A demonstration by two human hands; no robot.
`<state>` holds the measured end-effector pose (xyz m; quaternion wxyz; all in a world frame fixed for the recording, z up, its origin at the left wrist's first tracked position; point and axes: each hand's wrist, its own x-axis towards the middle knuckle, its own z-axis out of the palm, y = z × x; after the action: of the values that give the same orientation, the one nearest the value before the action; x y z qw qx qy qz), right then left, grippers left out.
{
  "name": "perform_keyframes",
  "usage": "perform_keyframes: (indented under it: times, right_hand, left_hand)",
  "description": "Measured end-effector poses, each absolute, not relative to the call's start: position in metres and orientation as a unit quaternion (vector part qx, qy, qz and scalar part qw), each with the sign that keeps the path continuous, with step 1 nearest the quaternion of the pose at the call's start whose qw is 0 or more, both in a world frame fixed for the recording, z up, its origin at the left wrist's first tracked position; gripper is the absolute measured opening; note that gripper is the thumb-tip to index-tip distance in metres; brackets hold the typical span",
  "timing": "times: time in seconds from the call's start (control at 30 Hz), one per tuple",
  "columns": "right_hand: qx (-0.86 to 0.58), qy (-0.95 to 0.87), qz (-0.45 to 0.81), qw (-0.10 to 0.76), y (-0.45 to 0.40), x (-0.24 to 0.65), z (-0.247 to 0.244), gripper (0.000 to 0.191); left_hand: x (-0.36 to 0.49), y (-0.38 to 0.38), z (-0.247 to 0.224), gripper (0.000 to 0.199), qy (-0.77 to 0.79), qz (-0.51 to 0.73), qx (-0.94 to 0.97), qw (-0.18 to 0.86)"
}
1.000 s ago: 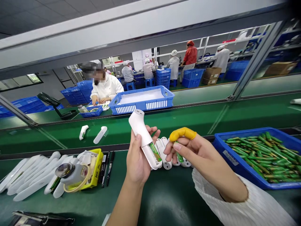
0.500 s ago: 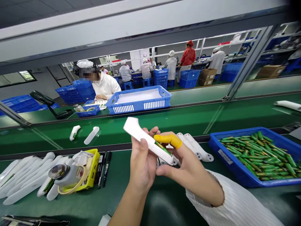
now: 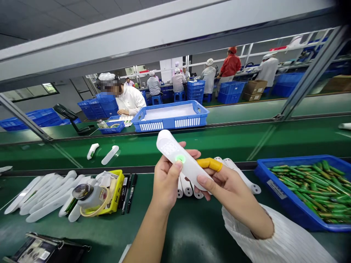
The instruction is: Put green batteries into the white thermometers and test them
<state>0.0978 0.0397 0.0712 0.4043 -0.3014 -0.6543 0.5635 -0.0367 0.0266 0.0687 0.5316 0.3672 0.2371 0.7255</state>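
Both hands hold a white handheld thermometer [image 3: 189, 165], tilted with its wide head up and left. Its front faces me, with lit digits and a glowing green ring around the button. My left hand [image 3: 166, 182] grips it from below, the thumb resting by the ring. On the lower end, my right hand [image 3: 233, 186], wearing a yellow finger cot, has its thumb on the front and fingers behind. More white thermometers [image 3: 241, 176] lie on the green bench behind and beneath the hands. To the right stands a blue bin [image 3: 275, 188] of green battery-like cylinders [image 3: 309, 186].
On the left are a row of white thermometers [image 3: 46, 193], a metal-topped bottle [image 3: 94, 199], a yellow basket [image 3: 117, 193] and black markers [image 3: 132, 193]. Two white pieces lie on the green belt [image 3: 153, 151]. Beyond are a blue crate [image 3: 171, 123] and a co-worker [image 3: 131, 98].
The thermometer has turned from its side, where a green cylinder showed in the open handle, to its front. Display and ring light now show. The view has shifted slightly left.
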Motion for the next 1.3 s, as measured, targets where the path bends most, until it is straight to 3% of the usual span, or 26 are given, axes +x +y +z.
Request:
perform_keyframes:
  times: [0.1, 0.2, 0.33, 0.57, 0.77, 0.93, 0.97, 1.03, 1.1, 1.3]
  right_hand:
    - [-0.272, -0.668, 0.611, 0.326, 0.042, 0.101, 0.069, 0.038]
    - [-0.276, -0.678, 0.613, 0.298, 0.042, 0.102, 0.067, 0.042]
    - [-0.274, -0.718, 0.546, 0.333, 0.039, 0.101, 0.066, 0.040]
    - [-0.341, -0.720, 0.419, 0.436, 0.045, 0.094, 0.057, 0.043]
    - [-0.406, -0.799, 0.315, 0.313, 0.070, 0.151, 0.083, 0.044]
    - [-0.689, -0.684, 0.159, 0.180, 0.131, 0.258, 0.064, 0.058]
    - [-0.754, -0.635, 0.140, 0.100, 0.144, 0.276, 0.054, 0.052]
    - [-0.795, -0.585, 0.156, 0.039, 0.163, 0.301, 0.031, 0.031]
    - [-0.794, -0.577, 0.188, 0.022, 0.173, 0.313, 0.014, 0.021]
    - [-0.779, -0.584, 0.227, 0.017, 0.166, 0.311, 0.009, 0.028]
  left_hand:
    - [-0.042, 0.029, 0.067, 0.048, 0.236, 0.716, 0.378, 0.538]
    - [-0.046, 0.031, 0.065, 0.047, 0.229, 0.725, 0.390, 0.520]
    - [-0.044, 0.032, 0.062, 0.045, 0.221, 0.706, 0.429, 0.519]
    - [-0.035, 0.033, 0.057, 0.060, 0.276, 0.661, 0.439, 0.541]
    - [-0.053, 0.042, 0.054, 0.041, 0.361, 0.600, 0.469, 0.538]
    - [-0.090, 0.071, 0.019, 0.044, 0.510, 0.565, 0.384, 0.522]
    - [-0.097, 0.077, 0.008, 0.043, 0.533, 0.561, 0.365, 0.517]
    - [-0.109, 0.087, -0.014, 0.043, 0.563, 0.556, 0.344, 0.506]
    - [-0.116, 0.094, -0.033, 0.048, 0.584, 0.549, 0.340, 0.492]
    - [-0.120, 0.103, -0.051, 0.056, 0.639, 0.511, 0.387, 0.425]
